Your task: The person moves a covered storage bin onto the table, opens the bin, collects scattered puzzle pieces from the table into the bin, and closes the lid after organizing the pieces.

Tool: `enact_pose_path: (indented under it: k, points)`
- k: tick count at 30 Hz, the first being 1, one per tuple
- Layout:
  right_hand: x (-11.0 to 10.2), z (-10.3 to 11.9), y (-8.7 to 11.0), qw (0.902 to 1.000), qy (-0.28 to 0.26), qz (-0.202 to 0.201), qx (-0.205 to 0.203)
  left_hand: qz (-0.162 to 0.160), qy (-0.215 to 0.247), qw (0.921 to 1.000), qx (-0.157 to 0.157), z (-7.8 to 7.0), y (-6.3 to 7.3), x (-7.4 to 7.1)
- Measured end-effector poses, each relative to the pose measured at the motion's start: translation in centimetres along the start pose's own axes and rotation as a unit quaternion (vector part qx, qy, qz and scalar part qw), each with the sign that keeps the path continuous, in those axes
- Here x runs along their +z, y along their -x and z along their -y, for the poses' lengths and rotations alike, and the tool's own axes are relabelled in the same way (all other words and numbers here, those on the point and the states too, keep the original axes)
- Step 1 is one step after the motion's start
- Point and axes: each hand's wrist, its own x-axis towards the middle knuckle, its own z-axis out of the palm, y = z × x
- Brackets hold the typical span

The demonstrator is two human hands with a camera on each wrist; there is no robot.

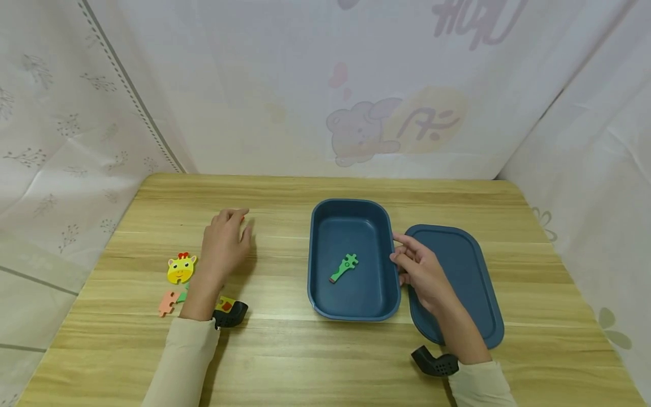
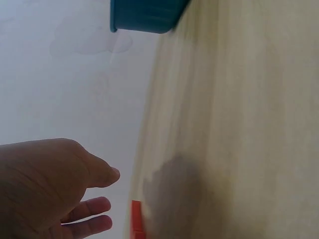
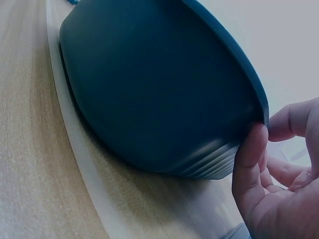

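A deep blue plastic container (image 1: 356,299) stands on the table with a green puzzle piece (image 1: 344,268) lying inside. My right hand (image 1: 424,274) pinches the container's right rim between thumb and fingers, plain in the right wrist view. Over the left part of the table, my left hand (image 1: 222,246) hovers with loosely bent fingers. Just by its fingertips is a red piece (image 2: 137,219), mostly hidden under the hand in the head view; the left wrist view shows the visible fingers apart from it.
Left of my left forearm lie a yellow giraffe-head piece (image 1: 181,269), an orange puzzle piece (image 1: 167,303) and a partly hidden green one. A yellow piece (image 1: 224,304) peeks out by the left wrist camera. The blue lid (image 1: 460,254) lies beneath my right hand.
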Motion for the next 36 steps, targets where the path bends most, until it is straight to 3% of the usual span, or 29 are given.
enact_pose_path:
  k: [14, 36]
  points:
    - [0.1, 0.0, 0.0, 1.0000, 0.000, 0.001, 0.002, 0.029, -0.020, 0.9990, -0.028, 1.2, 0.3, 0.5]
    - [0.0, 0.1, 0.1, 1.0000, 0.001, 0.000, 0.002, 0.022, -0.035, 0.9978, -0.052, 1.8, 0.3, 0.2]
